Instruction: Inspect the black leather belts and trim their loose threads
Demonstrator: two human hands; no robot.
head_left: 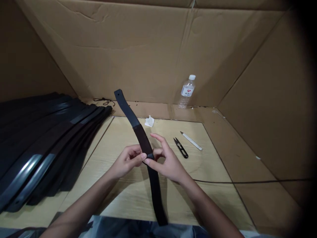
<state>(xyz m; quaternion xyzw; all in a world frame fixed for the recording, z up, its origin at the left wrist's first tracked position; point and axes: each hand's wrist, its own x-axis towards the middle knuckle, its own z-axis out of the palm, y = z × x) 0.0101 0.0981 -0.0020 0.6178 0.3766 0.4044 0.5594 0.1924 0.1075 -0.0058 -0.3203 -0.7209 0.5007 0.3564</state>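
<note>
"So, where is the curved black strip (156, 188)?"

"Held slantwise over the bench (119, 132), between both hands; its lower end hangs near the person's lap."

"And the fingers?"

"Those of the left hand (125, 162) pinch its left edge, thumb in front, at the lower end of the brown wrap (143, 137). The right hand (170, 162) grips from the other side, thumb on the front, index finger stretched free."

"What lies around them?"

"Black snips (181, 147) beside a white pen (191, 140) to the right, a white scrap (149, 121) beyond the hands, and a clear bottle (187, 91) farther back."

"On the left?"

"Many similar strips (49, 142), piled overlapping."
</note>
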